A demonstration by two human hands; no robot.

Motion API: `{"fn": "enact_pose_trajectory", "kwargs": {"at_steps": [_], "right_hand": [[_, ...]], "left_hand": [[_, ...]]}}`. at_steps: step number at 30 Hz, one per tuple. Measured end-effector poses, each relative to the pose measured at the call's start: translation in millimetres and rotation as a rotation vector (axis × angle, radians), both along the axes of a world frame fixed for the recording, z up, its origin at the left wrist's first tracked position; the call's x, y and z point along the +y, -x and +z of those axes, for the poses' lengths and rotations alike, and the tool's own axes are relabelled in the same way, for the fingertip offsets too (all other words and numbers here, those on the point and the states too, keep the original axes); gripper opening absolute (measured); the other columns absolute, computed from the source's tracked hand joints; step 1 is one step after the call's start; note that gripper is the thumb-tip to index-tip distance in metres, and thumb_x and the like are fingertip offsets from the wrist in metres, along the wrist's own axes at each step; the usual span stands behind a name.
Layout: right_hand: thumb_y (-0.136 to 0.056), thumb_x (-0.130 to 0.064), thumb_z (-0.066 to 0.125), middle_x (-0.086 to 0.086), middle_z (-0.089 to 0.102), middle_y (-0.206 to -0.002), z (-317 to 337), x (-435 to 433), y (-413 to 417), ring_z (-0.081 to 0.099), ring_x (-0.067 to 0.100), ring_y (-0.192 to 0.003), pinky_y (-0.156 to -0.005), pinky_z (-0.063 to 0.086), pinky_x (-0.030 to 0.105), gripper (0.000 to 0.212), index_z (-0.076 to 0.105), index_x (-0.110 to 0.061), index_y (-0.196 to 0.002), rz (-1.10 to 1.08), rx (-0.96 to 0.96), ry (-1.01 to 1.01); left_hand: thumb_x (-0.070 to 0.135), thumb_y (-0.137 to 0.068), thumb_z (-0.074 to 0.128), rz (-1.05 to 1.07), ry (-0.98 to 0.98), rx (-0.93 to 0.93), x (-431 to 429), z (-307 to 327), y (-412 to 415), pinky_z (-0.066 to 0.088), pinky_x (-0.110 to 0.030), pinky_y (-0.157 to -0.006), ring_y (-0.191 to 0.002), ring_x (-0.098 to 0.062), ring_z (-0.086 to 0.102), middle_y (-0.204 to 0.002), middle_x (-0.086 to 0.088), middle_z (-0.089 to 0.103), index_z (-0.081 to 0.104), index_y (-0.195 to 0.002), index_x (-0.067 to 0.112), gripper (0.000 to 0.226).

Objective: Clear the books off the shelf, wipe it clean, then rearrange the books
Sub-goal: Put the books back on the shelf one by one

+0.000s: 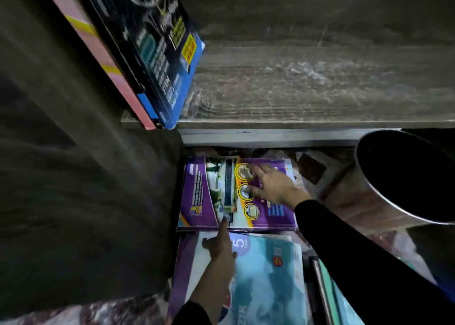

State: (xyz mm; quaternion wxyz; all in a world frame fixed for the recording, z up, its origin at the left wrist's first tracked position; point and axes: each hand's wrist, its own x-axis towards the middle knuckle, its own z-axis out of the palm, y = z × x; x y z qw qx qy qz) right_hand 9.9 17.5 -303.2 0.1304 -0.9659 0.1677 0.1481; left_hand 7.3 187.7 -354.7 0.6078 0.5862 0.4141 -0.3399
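Note:
A purple book [197, 196] tops a stack on the floor below the shelf. My right hand [273, 184] lies flat on its cover with the fingers spread. My left hand [220, 246] reaches in from below, its index finger stretched to the book's near edge. Nearer to me lies a light blue book [268, 275] with a "5" on it. Up on the grey wooden shelf board [307, 90], a dark blue book [157, 53] and a pink book [98, 53] lean against the left wall.
A dark upright panel [73, 164] fills the left side. At the right stands a metal bin [403, 177] with a black inside. More book edges [327, 290] lie at the lower right, on a patterned floor covering [344, 206].

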Motion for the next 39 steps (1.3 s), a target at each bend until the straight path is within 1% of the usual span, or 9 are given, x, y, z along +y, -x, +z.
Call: {"fn": "enact_pose_trajectory", "kwargs": {"at_steps": [2,8,14,17,21,25,29,35,39], "right_hand": [[-0.092,-0.057,0.046,0.011,0.028,-0.153,-13,-10,-14,0.027,0.028,-0.140,-0.111,0.027,0.036,0.075,0.019,-0.018,-0.150,0.011,0.017,-0.009],[-0.089,-0.067,0.038,0.016,0.020,-0.157,-35,-23,-47,0.027,0.033,-0.140,-0.112,0.024,0.040,0.084,0.009,-0.020,-0.153,0.005,0.075,-0.008],[-0.078,-0.073,0.053,0.013,0.007,-0.159,-48,-25,-65,0.016,0.034,-0.144,-0.112,0.022,0.044,0.101,0.009,-0.022,-0.153,-0.037,0.163,-0.052],[-0.075,-0.070,0.060,0.010,0.005,-0.160,-51,-26,-67,0.010,0.033,-0.145,-0.114,0.019,0.045,0.103,0.009,-0.023,-0.152,-0.073,0.153,-0.101],[-0.069,-0.071,0.065,0.012,0.017,-0.157,-48,-25,-70,0.020,0.033,-0.143,-0.111,0.024,0.046,0.108,0.020,-0.016,-0.150,-0.055,0.194,-0.066],[-0.062,-0.069,0.072,0.014,0.029,-0.147,-60,-24,-51,0.027,0.032,-0.136,-0.108,0.032,0.044,0.112,0.026,-0.010,-0.146,-0.107,0.158,-0.159],[-0.059,-0.067,0.075,0.012,0.036,-0.140,-65,-25,-37,0.034,0.032,-0.130,-0.104,0.036,0.043,0.110,0.031,-0.012,-0.143,-0.145,0.105,-0.222],[-0.060,-0.067,0.075,0.014,0.039,-0.131,-67,-32,-19,0.043,0.036,-0.122,-0.101,0.039,0.044,0.105,0.019,-0.037,-0.144,-0.093,0.150,-0.297],[-0.069,-0.067,0.068,0.013,0.041,-0.129,-66,-29,3,0.047,0.037,-0.119,-0.098,0.041,0.043,0.101,0.000,-0.057,-0.143,-0.057,0.152,-0.335]], "left_hand": [[0.032,-0.082,0.072,0.051,-0.010,-0.028,-12,-8,0,0.046,-0.050,-0.092,-0.124,-0.039,0.049,-0.138,-0.023,0.044,0.029,-0.140,0.012,0.076],[0.013,-0.090,0.063,0.147,-0.017,-0.056,-23,-26,-2,0.047,-0.037,-0.073,-0.114,-0.036,0.054,-0.135,-0.019,0.046,0.033,-0.138,0.011,0.057],[0.010,-0.089,0.062,0.185,0.030,-0.051,-22,-35,-2,0.044,-0.028,-0.055,-0.083,-0.022,0.059,-0.124,-0.017,0.058,0.047,-0.130,0.004,0.044],[0.013,-0.090,0.061,0.182,0.044,-0.033,-21,-32,-1,0.043,-0.025,-0.053,-0.066,-0.013,0.051,-0.099,-0.015,0.060,0.050,-0.125,0.000,0.038],[0.015,-0.093,0.057,0.236,0.055,-0.059,-16,-33,2,0.048,-0.030,-0.058,-0.075,-0.019,0.056,-0.117,-0.019,0.056,0.044,-0.130,0.002,0.041],[0.017,-0.096,0.053,0.219,-0.052,-0.151,-17,-33,14,0.049,-0.044,-0.089,-0.101,-0.038,0.057,-0.124,-0.021,0.050,0.029,-0.137,0.007,0.049],[0.015,-0.097,0.050,0.066,-0.232,-0.304,-20,-34,24,0.038,-0.031,-0.090,-0.121,-0.038,0.047,-0.138,-0.024,0.043,0.023,-0.144,0.003,0.055],[0.015,-0.101,0.038,0.008,-0.274,-0.368,-14,-43,33,0.033,-0.034,-0.098,-0.130,-0.040,0.039,-0.147,-0.027,0.031,-0.005,-0.151,0.011,0.066],[0.015,-0.102,0.034,-0.131,-0.311,-0.482,-8,-43,37,0.038,-0.039,-0.089,-0.110,-0.048,0.051,-0.131,-0.041,0.041,-0.010,-0.151,0.020,0.065]]}}
